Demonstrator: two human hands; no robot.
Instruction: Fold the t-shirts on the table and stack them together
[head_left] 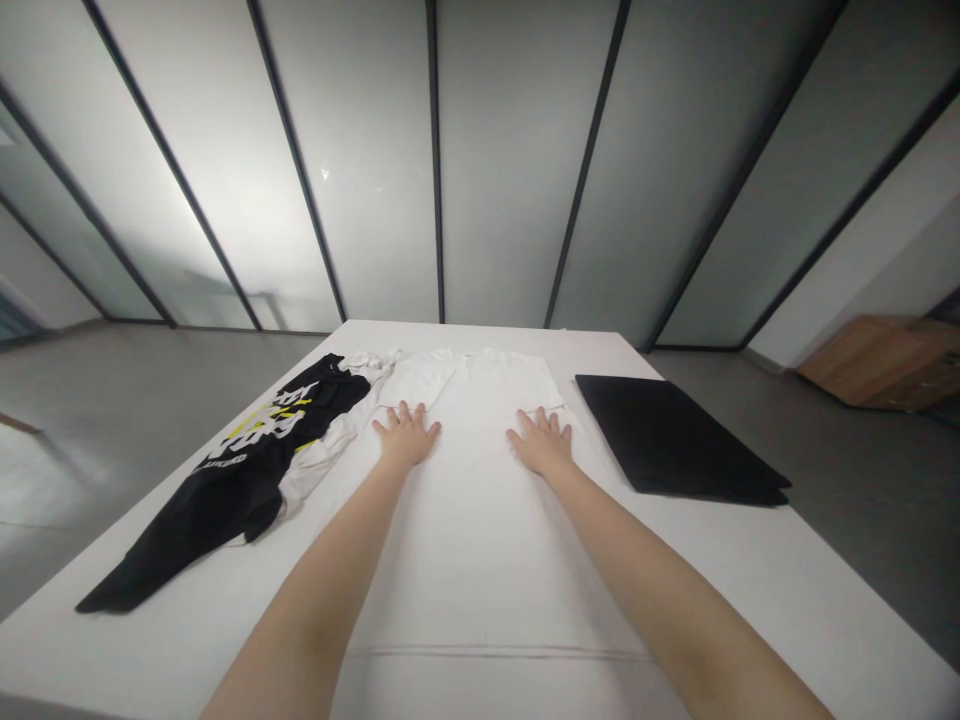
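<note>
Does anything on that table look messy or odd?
Mostly the black garment and the white cloth beside it: they lie crumpled on the left of the table, while the white shirt under the left hand and right hand is spread flat. No spill shows.

Both arms outstretched, fingers spread

Your single view looks from your own head, above the near side of the white table, facing forward and down. It sits close enough that your arms rise from its bottom edge, yet takes in floor on both sides and the frosted partition beyond the table's far edge.
</note>
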